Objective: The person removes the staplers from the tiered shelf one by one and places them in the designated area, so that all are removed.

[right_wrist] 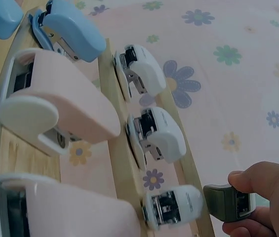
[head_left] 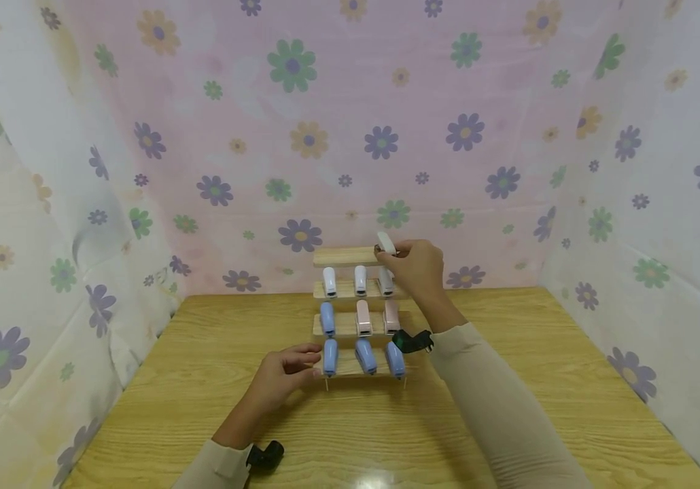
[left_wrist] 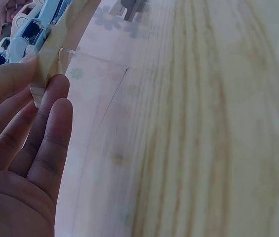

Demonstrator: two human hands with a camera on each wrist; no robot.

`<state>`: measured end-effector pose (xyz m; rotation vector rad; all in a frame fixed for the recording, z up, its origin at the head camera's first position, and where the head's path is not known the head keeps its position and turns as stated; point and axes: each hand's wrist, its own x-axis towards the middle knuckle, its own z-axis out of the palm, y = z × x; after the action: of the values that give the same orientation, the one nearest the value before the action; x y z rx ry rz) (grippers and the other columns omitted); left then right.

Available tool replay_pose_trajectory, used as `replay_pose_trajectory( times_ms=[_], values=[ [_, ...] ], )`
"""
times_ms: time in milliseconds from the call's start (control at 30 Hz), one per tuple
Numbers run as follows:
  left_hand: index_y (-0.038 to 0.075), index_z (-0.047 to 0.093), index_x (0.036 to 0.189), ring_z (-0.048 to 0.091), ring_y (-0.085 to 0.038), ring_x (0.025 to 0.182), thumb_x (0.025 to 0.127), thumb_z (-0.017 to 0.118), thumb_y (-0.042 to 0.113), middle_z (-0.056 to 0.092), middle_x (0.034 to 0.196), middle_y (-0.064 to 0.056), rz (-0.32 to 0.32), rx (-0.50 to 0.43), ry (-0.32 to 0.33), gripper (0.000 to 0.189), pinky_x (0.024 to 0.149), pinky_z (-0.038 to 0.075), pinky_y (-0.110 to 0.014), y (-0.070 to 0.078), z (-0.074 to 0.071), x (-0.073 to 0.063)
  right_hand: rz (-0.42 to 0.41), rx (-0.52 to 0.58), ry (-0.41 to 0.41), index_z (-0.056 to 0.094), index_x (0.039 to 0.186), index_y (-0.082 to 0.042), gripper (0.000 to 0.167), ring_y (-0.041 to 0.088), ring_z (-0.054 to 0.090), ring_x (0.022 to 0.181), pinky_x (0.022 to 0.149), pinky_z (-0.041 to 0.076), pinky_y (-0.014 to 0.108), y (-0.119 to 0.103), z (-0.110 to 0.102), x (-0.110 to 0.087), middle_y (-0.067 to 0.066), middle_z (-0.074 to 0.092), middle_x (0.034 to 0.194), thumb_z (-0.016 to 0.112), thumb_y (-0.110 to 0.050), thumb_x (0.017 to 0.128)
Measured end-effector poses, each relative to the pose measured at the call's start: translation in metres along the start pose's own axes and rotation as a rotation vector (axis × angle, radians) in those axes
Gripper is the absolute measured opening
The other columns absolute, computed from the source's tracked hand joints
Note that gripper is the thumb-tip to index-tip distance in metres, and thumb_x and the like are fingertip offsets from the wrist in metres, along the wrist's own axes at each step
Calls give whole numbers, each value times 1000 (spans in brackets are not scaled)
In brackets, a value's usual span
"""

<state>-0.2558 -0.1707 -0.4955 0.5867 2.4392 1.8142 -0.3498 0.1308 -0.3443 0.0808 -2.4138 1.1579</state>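
Note:
A tiered wooden rack (head_left: pixel 342 257) stands on the table with small staplers on its steps. My right hand (head_left: pixel 418 268) pinches a small stapler (head_left: pixel 386 242) at the right end of the top step; its side looks dark green in the right wrist view (right_wrist: pixel 220 202). Below, white staplers (head_left: pixel 329 280) fill one step. Pink staplers (head_left: pixel 363 317) share the following step with a blue stapler (head_left: pixel 327 318), and blue staplers (head_left: pixel 330 356) line the lowest. At the lowest step's left end, my left hand (head_left: pixel 279 377) grips the board between thumb and fingers.
The wood-grained table (head_left: pixel 215 353) extends around the rack. Flower-printed cloth (head_left: pixel 350 102) hangs behind and on both sides. Black wrist cameras (head_left: pixel 266 456) are strapped at both sleeves, the right one close to the lower blue staplers. Thin clear supports hold up the rack.

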Motion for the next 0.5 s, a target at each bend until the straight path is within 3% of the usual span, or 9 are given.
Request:
replay_pose_trajectory(
  times_ms=[233,500],
  values=[
    [6,76,124,71,-28,115,92,81,19,63,144,-12,-11,-9,5,35,89,59,-22,-1,0,-1,13,12,24,82,110,-9,39,29,72,90,76,61,46,11,-7,-4,9,80,96,81,-41,88],
    [4,75,125,69,-31,118,92,81,19,62,145,-12,-10,-21,-6,37,91,59,-22,-3,-1,1,0,54,35,81,112,-8,38,28,73,84,64,61,40,23,-19,-12,10,80,95,81,-39,90]
  ],
)
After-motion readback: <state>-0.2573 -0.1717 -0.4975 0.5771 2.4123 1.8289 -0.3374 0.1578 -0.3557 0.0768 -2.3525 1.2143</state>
